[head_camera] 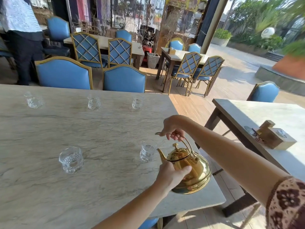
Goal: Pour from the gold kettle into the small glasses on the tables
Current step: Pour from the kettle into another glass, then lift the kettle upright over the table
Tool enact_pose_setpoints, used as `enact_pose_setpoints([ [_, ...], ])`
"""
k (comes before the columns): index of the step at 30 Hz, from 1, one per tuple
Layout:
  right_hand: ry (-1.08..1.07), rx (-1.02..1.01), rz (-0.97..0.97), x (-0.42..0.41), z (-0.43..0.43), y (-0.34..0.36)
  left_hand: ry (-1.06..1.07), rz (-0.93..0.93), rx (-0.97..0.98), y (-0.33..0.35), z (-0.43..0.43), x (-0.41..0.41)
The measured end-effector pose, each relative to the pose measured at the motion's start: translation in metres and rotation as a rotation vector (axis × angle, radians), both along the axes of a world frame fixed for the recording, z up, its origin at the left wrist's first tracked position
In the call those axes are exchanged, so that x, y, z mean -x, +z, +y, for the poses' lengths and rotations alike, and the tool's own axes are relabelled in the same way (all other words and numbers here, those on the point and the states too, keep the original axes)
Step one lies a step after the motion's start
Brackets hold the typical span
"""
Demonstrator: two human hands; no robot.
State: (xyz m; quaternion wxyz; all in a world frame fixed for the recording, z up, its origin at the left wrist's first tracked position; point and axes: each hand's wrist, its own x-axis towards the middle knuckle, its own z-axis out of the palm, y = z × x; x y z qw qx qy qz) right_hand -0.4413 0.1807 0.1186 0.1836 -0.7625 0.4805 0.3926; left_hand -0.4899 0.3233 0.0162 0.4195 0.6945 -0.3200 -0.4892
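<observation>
The gold kettle [196, 172] hangs tilted over the near right corner of the marble table [99, 129], its spout close to the rim of a small glass [147, 151]. My right hand [173, 128] grips the kettle's arched handle from above. My left hand [171, 175] cups the kettle's left side, thumb across its shoulder. Another small glass [71, 160] stands to the left on the near side. Three more glasses [34, 100] [94, 102] [137, 102] line the far side. I cannot tell whether liquid is flowing.
Blue padded chairs [124, 79] stand along the table's far edge. A second table [272, 116] at the right carries a wooden box [274, 136]. A wood-floored aisle [189, 104] runs between them. A person [21, 38] stands at the far left.
</observation>
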Motion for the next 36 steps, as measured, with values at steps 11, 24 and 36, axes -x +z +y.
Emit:
enact_pose_setpoints([
  [11,-0.174,-0.187,-0.141,-0.020,0.060,0.009,-0.119,-0.179,-0.064,-0.005,0.067,-0.043],
  [24,-0.302,0.013,-0.517,-0.133,0.151,0.060,-0.189,-0.491,0.064,0.021,0.120,-0.218],
  [36,-0.269,0.176,-0.970,-0.239,0.139,0.028,-0.102,-0.684,0.033,0.014,0.084,-0.363],
])
